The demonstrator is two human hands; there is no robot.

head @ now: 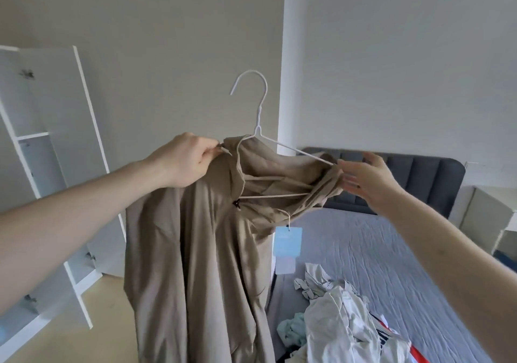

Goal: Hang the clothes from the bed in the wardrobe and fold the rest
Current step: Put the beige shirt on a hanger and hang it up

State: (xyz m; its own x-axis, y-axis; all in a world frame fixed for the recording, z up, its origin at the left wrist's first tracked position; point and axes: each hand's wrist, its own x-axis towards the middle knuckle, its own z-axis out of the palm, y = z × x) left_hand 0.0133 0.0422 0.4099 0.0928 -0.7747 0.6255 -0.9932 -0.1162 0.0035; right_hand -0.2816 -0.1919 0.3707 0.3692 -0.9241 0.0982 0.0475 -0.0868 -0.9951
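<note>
While hanging between both hands, beige garment (201,250) on white hanger (260,116): left grip (184,161) pinching its shoulder, right grip (366,178) loose-fingered beside.

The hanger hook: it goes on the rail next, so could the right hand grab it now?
Probably yes. The right hand is open beside the beige garment, and the hanger hook stands bare above with nothing between.

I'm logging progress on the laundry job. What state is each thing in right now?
Beige garment: partly on the hanger, bunched at the right shoulder.
White hanger: held up, not hung.
Left hand: pinching the garment's shoulder.
Right hand: open, at the hanger's right end.
Wardrobe door: open.
Clothes pile: unfolded on the bed.
</note>
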